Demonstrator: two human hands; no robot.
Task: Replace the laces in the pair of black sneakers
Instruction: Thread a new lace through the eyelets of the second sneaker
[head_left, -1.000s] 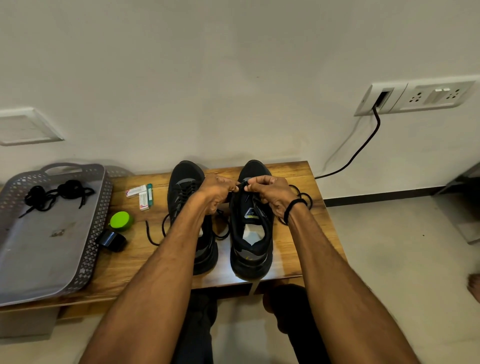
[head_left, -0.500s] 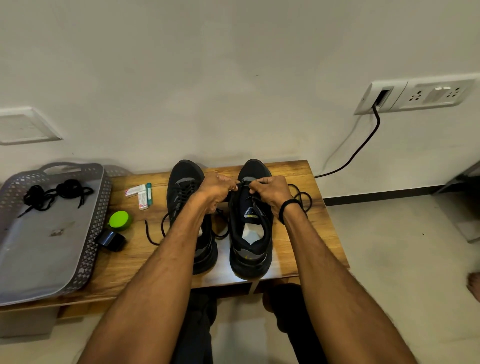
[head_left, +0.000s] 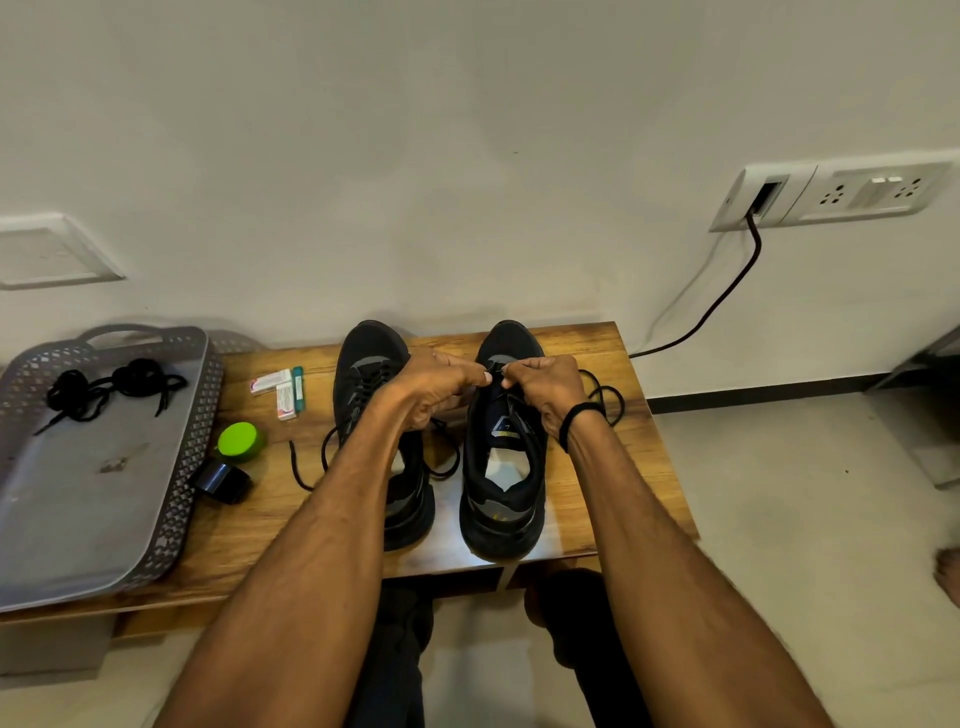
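left-side sneaker (head_left: 370, 364) and right-side sneaker (head_left: 503, 467) stand heels toward the person, toes at the wooden table's (head_left: 597, 467) far edge, for easy reach. left hand (head_left: 436, 384) and right hand (head_left: 545, 382) each pinch the lace (head_left: 497, 370) over the right-side sneaker's toe eyelets, probably threading it.

left sneaker (head_left: 371, 343): a forearm (head_left: 332, 519) is hiding its middle
tray (head_left: 192, 467): the left edge is cutting it off
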